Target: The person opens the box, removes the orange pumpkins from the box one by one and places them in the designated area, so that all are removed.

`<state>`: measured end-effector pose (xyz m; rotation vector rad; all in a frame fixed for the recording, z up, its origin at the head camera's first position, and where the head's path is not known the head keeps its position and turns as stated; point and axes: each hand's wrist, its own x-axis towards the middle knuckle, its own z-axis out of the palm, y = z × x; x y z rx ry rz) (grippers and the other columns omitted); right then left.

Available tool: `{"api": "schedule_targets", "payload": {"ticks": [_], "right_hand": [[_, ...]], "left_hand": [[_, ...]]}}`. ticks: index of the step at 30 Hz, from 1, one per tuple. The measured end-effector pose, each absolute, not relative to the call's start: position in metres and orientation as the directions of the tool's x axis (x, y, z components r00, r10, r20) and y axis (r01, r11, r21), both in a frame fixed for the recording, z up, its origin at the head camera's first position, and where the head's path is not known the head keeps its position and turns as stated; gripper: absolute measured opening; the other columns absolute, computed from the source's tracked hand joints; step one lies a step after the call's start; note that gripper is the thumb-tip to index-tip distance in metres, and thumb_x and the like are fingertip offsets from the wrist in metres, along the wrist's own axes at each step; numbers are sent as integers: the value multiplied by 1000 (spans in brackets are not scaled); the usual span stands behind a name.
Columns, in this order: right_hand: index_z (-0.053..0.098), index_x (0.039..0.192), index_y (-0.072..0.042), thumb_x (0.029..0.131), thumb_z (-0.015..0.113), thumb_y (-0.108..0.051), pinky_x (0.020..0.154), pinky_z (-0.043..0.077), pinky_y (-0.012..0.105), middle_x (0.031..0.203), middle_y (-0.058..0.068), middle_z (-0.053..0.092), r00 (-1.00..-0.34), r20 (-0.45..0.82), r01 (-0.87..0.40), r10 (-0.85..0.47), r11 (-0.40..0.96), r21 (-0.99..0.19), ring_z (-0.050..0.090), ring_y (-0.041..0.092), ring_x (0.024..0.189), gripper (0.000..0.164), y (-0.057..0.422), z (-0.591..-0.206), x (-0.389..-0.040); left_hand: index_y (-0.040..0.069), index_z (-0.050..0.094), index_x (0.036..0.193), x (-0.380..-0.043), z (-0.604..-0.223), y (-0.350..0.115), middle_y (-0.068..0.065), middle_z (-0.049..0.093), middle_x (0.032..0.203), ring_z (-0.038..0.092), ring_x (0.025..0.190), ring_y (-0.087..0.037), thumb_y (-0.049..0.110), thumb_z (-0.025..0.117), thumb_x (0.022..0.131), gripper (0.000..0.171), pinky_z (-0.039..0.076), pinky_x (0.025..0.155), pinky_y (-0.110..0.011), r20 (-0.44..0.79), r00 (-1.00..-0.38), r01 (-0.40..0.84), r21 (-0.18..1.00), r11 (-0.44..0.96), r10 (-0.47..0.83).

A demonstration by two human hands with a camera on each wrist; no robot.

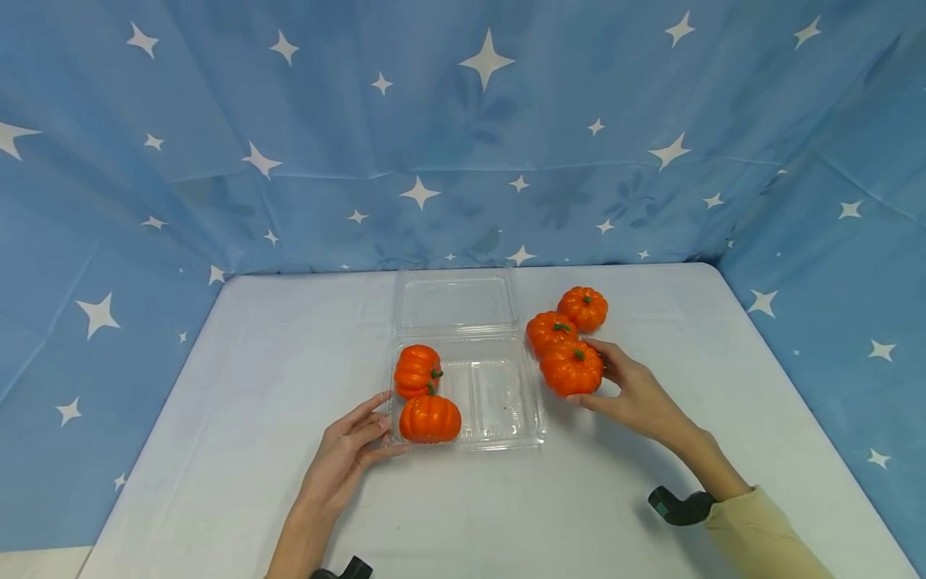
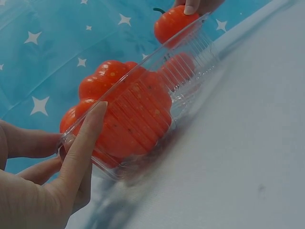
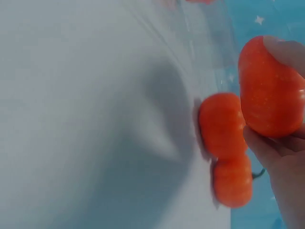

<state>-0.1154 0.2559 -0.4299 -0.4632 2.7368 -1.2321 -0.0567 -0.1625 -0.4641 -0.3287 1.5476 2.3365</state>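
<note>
Left hand [image 1: 350, 445] pinches a corner of the clear container [image 1: 504, 402], presumably steadying it, while right hand [image 1: 637, 396] grips a pumpkin [image 1: 570, 371] above the bench [image 1: 289, 362].

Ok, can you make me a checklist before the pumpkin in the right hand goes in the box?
1. Right hand gripping a pumpkin: ok.
2. Left hand touching the clear box: ok, at its near left corner.
3. Lid open: ok, folded back.
4. Room inside: ok, two pumpkins sit on the left; the right side is bare.
5. Held pumpkin over the box: not ok, it's to the right.
</note>
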Motion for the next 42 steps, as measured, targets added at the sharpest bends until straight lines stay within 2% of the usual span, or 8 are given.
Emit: {"api": "schedule_targets", "payload": {"ticks": [7, 14, 19, 30, 42], "right_hand": [[38, 151, 3, 88, 84, -20, 104, 49, 56, 150, 27, 47, -965, 18, -189, -262, 644, -742, 55, 48, 131, 82, 280, -430, -119], [33, 153, 4, 90, 82, -32, 106, 48, 60, 152, 29, 43, -983, -56, -82, -174, 693, -716, 52, 51, 132, 87, 302, -435, -128], [28, 154, 7, 92, 78, -33, 107, 47, 62, 154, 33, 38, -987, -99, -20, -124, 716, -698, 48, 53, 133, 89, 315, -442, -137], [17, 158, 9, 94, 76, -37, 111, 41, 70, 158, 38, 28, -984, -158, 47, -87, 723, -689, 38, 59, 138, 98, 331, -454, -158], [10, 160, 8, 97, 72, -39, 112, 39, 69, 161, 39, 19, -975, -203, 69, -89, 748, -660, 34, 60, 140, 101, 342, -461, -169]], "left_hand": [[-1, 43, 153, -56, -464, -162, -4, 53, 94, 57, 80, -11, -4, 52, 101, 53, 64, 91, -46, -355, -925, -381, 852, -360, 137], [-1, 45, 152, -56, -462, -161, -4, 53, 93, 58, 80, -12, -3, 53, 101, 52, 64, 91, -47, -372, -920, -390, 849, -356, 120], [0, 46, 152, -56, -461, -161, -4, 53, 92, 58, 80, -13, -3, 53, 101, 51, 63, 91, -47, -377, -919, -393, 850, -352, 114], [-1, 46, 151, -56, -462, -160, -4, 54, 91, 58, 80, -14, -3, 54, 101, 51, 64, 91, -48, -366, -923, -383, 860, -338, 115], [-1, 46, 151, -56, -461, -160, -5, 53, 90, 57, 79, -13, -3, 54, 101, 51, 64, 91, -48, -368, -924, -382, 860, -338, 107]]}}
